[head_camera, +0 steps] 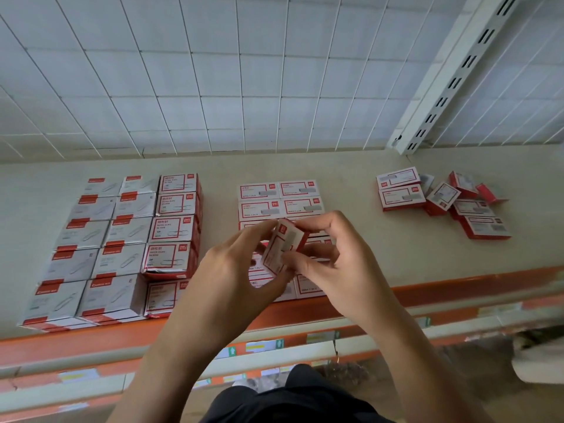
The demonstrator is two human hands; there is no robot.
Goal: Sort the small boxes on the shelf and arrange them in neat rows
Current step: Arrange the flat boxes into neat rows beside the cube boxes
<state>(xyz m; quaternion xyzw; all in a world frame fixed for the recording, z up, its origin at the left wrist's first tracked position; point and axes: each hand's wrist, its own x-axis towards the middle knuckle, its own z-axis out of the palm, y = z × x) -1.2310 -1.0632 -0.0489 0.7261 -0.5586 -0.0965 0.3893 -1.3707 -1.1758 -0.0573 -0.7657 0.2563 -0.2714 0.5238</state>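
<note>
You hold one small red-and-white cardboard box (283, 247) in the air between both hands, tilted, just above the front of the middle block. Your left grip (232, 270) has fingers and thumb curled, pinching the box's left end. Your right grip (331, 261) pinches its right side with curled fingertips. The box is not yet down on the pale beige shelf (335, 175). Done so far, judging by the layout: at left, two tidy columns of grey-white paper-clip boxes with red strips (91, 239), with a column of red-framed white paper-clip boxes (175, 227) tight beside them. In the centre is a two-wide block of flat red-framed white boxes (279, 198), back rows square and touching, front rows partly hidden by your hands. Left to do: the loose pile of red-and-white boxes (448, 203) at the right, well apart from the block, some flat, some tipped or overlapping. Past halfway, I'd say. The held box likely goes into the middle block, but the exact slot cannot be told because your hands cover it. The orange front lip (457, 290) of the shelf marks the near edge of the rows.
</note>
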